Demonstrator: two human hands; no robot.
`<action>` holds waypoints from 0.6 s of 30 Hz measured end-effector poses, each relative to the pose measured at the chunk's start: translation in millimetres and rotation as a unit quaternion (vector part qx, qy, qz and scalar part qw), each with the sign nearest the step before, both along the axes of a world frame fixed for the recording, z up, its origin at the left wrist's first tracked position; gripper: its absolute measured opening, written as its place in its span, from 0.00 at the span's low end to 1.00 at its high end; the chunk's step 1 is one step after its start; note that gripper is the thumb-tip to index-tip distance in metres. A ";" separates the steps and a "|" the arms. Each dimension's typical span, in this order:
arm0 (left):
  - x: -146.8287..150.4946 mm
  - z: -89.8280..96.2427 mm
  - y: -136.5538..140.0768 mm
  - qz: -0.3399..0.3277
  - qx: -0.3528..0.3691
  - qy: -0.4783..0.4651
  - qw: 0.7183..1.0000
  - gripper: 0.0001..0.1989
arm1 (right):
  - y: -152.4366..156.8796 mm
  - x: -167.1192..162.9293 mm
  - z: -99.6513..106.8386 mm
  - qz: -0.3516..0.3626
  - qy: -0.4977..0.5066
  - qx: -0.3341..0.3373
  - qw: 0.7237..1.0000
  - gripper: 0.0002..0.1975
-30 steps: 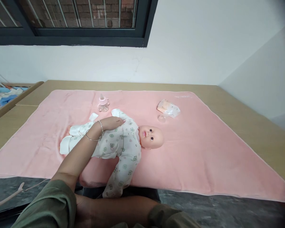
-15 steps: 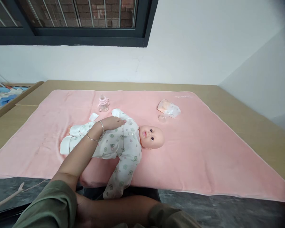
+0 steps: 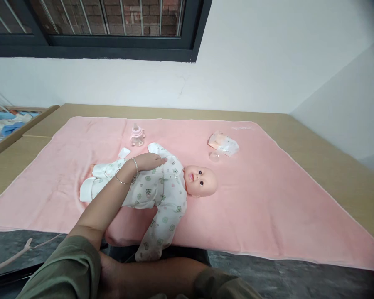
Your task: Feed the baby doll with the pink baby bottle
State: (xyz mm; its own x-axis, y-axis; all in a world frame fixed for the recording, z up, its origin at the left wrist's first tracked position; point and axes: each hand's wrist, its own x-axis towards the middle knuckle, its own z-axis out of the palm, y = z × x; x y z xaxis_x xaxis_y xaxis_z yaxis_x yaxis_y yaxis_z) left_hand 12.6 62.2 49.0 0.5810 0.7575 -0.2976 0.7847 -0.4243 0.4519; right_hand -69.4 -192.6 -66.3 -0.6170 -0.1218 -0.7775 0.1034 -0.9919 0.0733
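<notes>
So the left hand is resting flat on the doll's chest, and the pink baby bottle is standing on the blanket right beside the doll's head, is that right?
Not quite. The left hand does rest flat on the doll, but the pink baby bottle stands on the blanket beyond the doll's body, near its raised arm, well away from the head. The head view shows this.

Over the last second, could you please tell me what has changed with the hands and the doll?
Nothing visibly changed. The left hand lies flat on the baby doll as before, and the feeding bottle and the plastic packet keep their places on the pink blanket. Only the camera shifted slightly.
</notes>
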 end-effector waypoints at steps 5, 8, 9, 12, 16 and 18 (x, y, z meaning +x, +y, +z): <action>-0.7 0.0 -0.2 0.005 -0.005 -0.001 1.000 0.32 | -2.1 -3.2 -6.8 0.025 0.023 -0.003 0.999 0.31; -0.3 -0.1 -0.2 0.009 -0.006 0.000 1.000 0.32 | 0.0 1.6 -0.3 0.022 0.065 0.025 0.997 0.31; 0.0 0.0 -0.2 0.010 -0.007 0.000 1.000 0.32 | 1.1 4.3 3.1 0.007 0.107 0.047 0.993 0.30; 0.7 -0.1 0.0 0.011 -0.008 0.001 1.000 0.33 | 3.8 12.5 12.7 -0.053 0.228 0.100 0.967 0.28; 0.3 -1.9 1.3 0.014 -0.009 0.003 1.000 0.32 | 2.9 16.3 14.8 -0.046 0.210 0.074 0.974 0.27; -0.4 -3.4 2.1 0.016 -0.009 0.002 1.000 0.32 | 1.3 15.1 11.9 -0.035 0.152 0.049 0.987 0.28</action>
